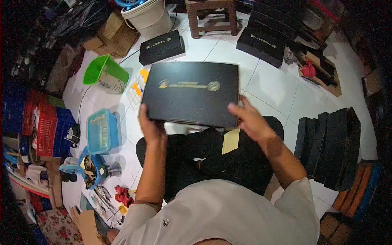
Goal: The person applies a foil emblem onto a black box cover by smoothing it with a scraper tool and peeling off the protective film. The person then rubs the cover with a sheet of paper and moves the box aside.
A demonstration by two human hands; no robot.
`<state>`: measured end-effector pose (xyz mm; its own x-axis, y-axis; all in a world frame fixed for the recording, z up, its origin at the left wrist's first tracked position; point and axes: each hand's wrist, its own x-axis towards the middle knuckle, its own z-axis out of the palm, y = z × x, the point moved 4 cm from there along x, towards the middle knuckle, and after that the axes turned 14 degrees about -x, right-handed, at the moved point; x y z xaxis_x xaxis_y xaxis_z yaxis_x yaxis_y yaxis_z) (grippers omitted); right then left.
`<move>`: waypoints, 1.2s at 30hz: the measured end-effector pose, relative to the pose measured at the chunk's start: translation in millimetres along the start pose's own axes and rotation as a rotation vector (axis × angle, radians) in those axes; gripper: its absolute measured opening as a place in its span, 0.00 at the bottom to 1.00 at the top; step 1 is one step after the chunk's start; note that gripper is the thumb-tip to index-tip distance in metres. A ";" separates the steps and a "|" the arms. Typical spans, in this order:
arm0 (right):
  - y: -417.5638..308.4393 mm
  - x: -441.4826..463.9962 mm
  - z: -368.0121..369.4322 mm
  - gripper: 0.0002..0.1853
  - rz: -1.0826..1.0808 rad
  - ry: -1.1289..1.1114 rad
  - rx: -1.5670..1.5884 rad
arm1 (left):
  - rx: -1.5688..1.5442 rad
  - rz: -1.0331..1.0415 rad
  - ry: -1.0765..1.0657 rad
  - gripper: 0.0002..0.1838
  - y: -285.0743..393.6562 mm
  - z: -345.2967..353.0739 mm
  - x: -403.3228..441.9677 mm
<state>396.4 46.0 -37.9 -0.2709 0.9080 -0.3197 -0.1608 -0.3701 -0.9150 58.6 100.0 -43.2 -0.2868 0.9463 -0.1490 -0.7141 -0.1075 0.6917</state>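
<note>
A flat black box [192,100] with gold lettering and a round emblem on its lid is held up above my crossed legs. My left hand [153,126] grips its lower left corner, with the fingers hidden underneath. At the right edge, my right hand [249,118] holds the box with the thumb on the lid. The lid is closed and faces up. A pale yellow paper [231,141] lies on my dark trousers just below the box.
Two similar black boxes [162,47] [261,44] lie on the tiled floor ahead. More black boxes [328,149] stand at the right. A green bin [106,74], a light blue basin [102,131] and red and blue crates [45,124] are at the left. A brown stool [212,18] stands ahead.
</note>
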 end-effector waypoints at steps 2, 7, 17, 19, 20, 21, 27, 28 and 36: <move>-26.9 -4.9 -19.5 0.39 0.002 0.295 0.061 | 0.075 -0.118 0.009 0.28 -24.3 15.6 -9.4; -20.9 24.7 -154.7 0.23 -0.108 0.511 0.194 | 0.387 -0.355 -0.289 0.46 -58.6 38.0 -31.9; -26.4 127.4 -385.0 0.27 -0.160 0.744 0.196 | 0.642 -0.786 -0.417 0.28 -92.8 -49.4 -110.8; -3.4 187.7 -450.2 0.35 -0.307 0.893 0.144 | 0.654 -0.815 -0.406 0.28 -96.6 -61.9 -121.0; 6.2 193.9 -454.4 0.35 -0.311 0.895 0.151 | 0.696 -0.790 -0.458 0.30 -97.2 -67.3 -125.8; 10.9 193.0 -457.2 0.37 -0.303 1.064 -0.099 | 0.739 -0.763 -0.508 0.31 -96.2 -70.3 -128.2; 18.5 169.2 -361.3 0.48 0.206 1.456 -0.363 | 0.758 -0.849 -0.444 0.27 -95.4 -61.3 -134.4; 32.2 182.4 -359.9 0.45 0.101 1.414 -0.309 | 0.788 -0.901 -0.413 0.27 -97.2 -62.7 -136.1; -11.2 210.2 -333.8 0.36 -0.039 0.978 -1.072 | 0.934 -0.865 -0.552 0.33 -124.2 -40.1 -151.1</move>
<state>658.1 306.6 -177.0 0.5308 0.8443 0.0731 0.7391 -0.4190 -0.5274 165.0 -41.8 -134.9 0.4659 0.6270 -0.6243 0.2169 0.6032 0.7676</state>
